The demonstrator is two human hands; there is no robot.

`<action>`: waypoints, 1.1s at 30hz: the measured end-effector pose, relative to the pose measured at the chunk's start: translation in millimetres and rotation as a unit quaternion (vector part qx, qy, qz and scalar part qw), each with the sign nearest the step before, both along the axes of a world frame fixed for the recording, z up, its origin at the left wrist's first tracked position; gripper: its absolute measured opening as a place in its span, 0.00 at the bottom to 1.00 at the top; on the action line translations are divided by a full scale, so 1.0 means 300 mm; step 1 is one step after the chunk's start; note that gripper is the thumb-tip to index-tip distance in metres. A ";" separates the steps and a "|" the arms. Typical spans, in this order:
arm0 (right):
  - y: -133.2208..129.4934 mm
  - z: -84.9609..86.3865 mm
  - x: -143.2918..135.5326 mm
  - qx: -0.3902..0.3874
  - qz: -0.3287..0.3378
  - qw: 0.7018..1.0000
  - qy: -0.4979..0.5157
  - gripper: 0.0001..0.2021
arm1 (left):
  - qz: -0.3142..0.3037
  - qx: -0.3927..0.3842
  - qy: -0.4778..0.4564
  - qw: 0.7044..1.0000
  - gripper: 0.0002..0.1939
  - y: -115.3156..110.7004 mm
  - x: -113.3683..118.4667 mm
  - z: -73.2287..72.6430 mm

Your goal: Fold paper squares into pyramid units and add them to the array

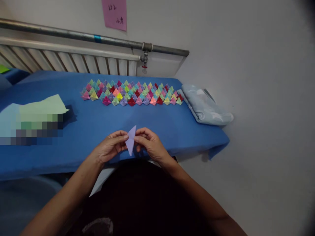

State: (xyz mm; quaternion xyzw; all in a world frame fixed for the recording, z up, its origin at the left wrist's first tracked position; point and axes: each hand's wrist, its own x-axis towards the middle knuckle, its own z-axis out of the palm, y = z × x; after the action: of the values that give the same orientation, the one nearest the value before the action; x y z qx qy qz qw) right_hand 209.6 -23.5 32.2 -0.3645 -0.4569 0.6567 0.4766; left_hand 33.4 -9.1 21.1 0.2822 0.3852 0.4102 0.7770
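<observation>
A folded piece of purple paper point(131, 141) is held upright between both hands, above the near part of the blue-covered table point(98, 131). My left hand point(113, 144) pinches its left side with thumb and fingers. On the right side, my right hand point(149, 142) grips the paper's edge the same way. Beyond the hands, rows of small folded paper pieces point(131, 101) in many colours stand close together on the blue cloth.
Light green paper point(44, 106) lies at the left, partly pixelated. A folded pale blue cloth point(206, 106) rests at the table's right end. Behind are a white radiator point(78, 62) and a metal pipe point(115, 41). A pink note point(114, 14) hangs on the wall.
</observation>
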 end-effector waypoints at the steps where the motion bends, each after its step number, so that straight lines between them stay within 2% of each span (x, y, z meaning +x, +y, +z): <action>1: 0.000 0.001 -0.001 0.000 0.003 1.000 0.005 0.11 | -0.003 -0.001 -0.007 1.000 0.14 -0.001 -0.001 -0.002; 11: -0.002 0.007 -0.012 -0.032 0.044 0.996 0.071 0.11 | -0.029 -0.005 -0.051 0.998 0.20 -0.007 0.004 -0.037; 18: -0.002 0.011 -0.018 -0.068 0.052 0.993 0.082 0.11 | -0.050 0.008 -0.082 0.995 0.18 -0.007 0.001 -0.050; 24: -0.003 0.006 -0.014 -0.066 0.063 0.994 0.066 0.09 | -0.056 0.001 -0.084 0.995 0.17 -0.012 0.000 -0.039; 28: -0.010 0.009 -0.016 -0.054 0.044 0.996 0.056 0.09 | -0.031 0.011 -0.072 0.997 0.15 -0.011 0.000 -0.022; 33: -0.023 0.029 -0.022 0.001 0.029 1.000 0.012 0.10 | -0.016 0.027 -0.072 0.997 0.14 -0.008 0.000 0.000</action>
State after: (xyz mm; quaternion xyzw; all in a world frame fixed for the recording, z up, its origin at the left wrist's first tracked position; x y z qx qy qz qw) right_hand 202.9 -30.5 40.8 -0.3429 -0.4620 0.6741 0.4632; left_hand 33.4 -11.6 21.0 0.2789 0.3123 0.4271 0.8014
